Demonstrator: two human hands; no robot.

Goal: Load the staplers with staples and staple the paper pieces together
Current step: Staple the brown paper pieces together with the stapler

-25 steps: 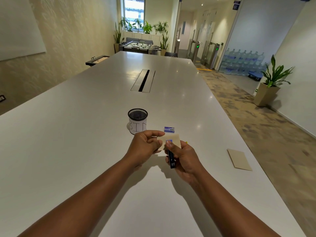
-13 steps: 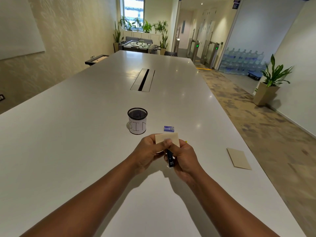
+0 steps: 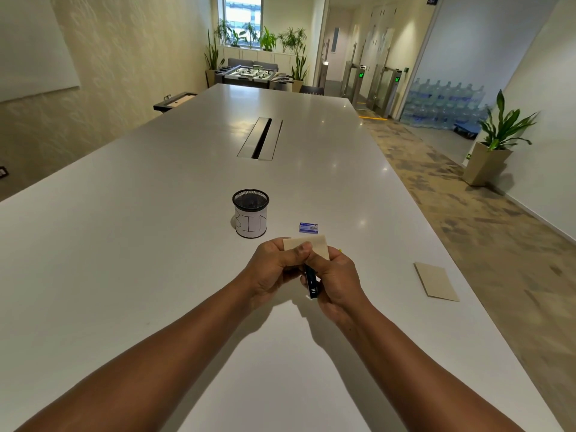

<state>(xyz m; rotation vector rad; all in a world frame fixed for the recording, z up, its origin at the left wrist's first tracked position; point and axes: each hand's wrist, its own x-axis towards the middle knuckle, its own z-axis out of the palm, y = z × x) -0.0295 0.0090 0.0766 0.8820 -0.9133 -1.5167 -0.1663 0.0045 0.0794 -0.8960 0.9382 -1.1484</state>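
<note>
Both hands meet just above the white table (image 3: 124, 275), near its right-of-centre front. Left hand (image 3: 274, 269) has fingers curled, thumb on top pinching the near-left part of a small tan paper piece (image 3: 318, 246). Right hand (image 3: 336, 277) wraps around a dark stapler (image 3: 311, 282), held roughly upright-tilted with its rear end pointing toward the camera; the front end is hidden under the paper and the left thumb, so cannot tell if the stapler's mouth is clamped on the paper. A bit of yellow (image 3: 339, 251) peeks out just past the right knuckles, too small to identify. Small blue staple box (image 3: 308, 227) lies flat on the table just beyond the hands. Left of it stands a black mesh cup (image 3: 250, 213) with a white wrap lettered "BIN", upright. A second tan paper stack (image 3: 435, 281) lies flat on the table well to the right of the hands, near the table's right edge. Cable slot (image 3: 261, 138) sits in the table's middle, farther back. Potted plant (image 3: 495, 141) on the floor at right.
</note>
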